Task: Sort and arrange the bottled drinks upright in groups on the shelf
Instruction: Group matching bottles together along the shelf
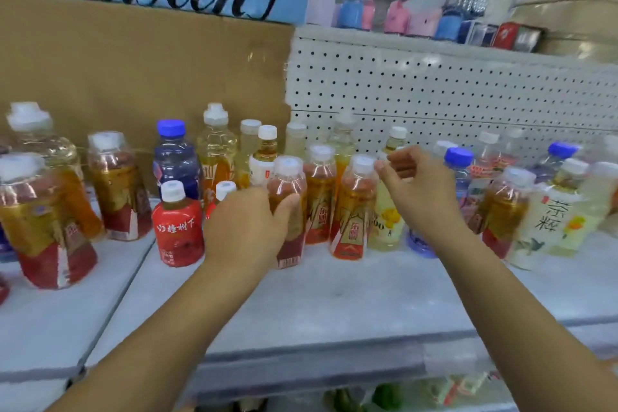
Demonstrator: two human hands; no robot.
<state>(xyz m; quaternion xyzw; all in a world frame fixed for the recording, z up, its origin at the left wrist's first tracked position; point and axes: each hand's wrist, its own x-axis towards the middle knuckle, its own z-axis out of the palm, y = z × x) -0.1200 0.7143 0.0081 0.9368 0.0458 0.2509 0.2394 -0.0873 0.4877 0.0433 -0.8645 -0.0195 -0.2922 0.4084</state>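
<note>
Recorded left hand (247,224) wrapped round upright tea bottle (287,177), standing on shelf (334,294) at near middle. Noted right hand (414,187) loosely curled, empty, just right of neighbouring bottle's cap (363,164).

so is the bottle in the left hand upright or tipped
Upright: the bottle the left hand grips stands with its base on the shelf, white cap on top.

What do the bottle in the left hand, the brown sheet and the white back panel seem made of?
The tea bottle: clear glossy plastic, amber liquid showing through; red printed film label. The brown sheet: matte cardboard, apparently; ragged right edge. The back panel: white-painted sheet metal, probably; regular punched holes.
</note>
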